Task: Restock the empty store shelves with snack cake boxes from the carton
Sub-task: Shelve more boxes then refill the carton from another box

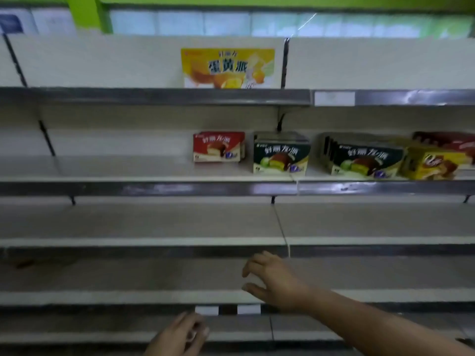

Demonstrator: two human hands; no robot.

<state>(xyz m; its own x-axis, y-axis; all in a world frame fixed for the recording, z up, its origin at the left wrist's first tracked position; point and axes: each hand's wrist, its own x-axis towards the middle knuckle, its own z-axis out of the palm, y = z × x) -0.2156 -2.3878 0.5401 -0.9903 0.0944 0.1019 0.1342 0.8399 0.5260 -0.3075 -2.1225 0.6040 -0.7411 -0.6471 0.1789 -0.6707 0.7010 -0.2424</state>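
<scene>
I am counting five shelves (144, 242) from top to bottom, cream boards with grey price rails. One yellow snack cake box (227, 68) is standing on the top shelf, near its right end. On the second shelf one red box (218, 146) is sitting just left of two rows of dark green boxes (281, 155). Past them to the right one yellow box (434, 163) is lying askew with one dark red box (444, 141) behind it. I cannot count how deep the rows go.

The right hand (275, 278) is hovering before the fourth shelf, fingers spread and holding nothing. The left hand (180, 335) is blurring at the bottom edge, so I cannot tell its state.

Three white labels (207, 310) are showing on the rails. A green wall (84, 14) is running above.
</scene>
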